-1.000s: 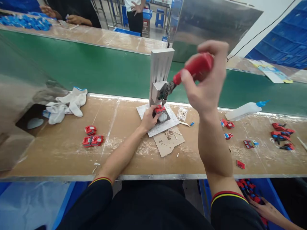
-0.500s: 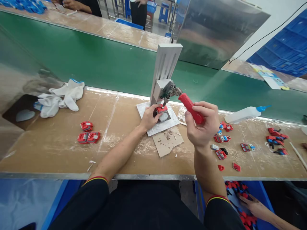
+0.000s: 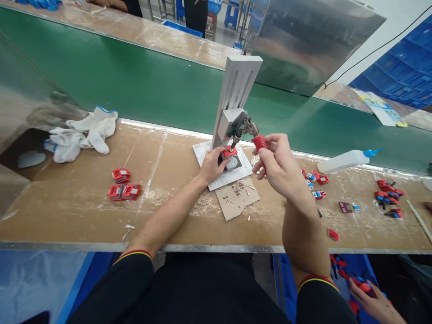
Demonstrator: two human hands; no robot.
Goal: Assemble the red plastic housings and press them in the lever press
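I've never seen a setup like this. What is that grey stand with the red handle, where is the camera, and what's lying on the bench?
The camera sits on the worker's head, looking down at both bare hands. The grey stand is a small hand lever press. The right hand grips its red handle, pulled down. The left hand steadies a red plastic part under the press tip. On the brown workbench lie white gloves, finished red parts, loose red and blue parts and a white squeeze bottle.

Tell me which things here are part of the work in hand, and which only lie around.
In use: left hand on red part in the press; right hand gripping red handle.

Lying about: white gloves, three red parts, glue bottle, cardboard scrap.
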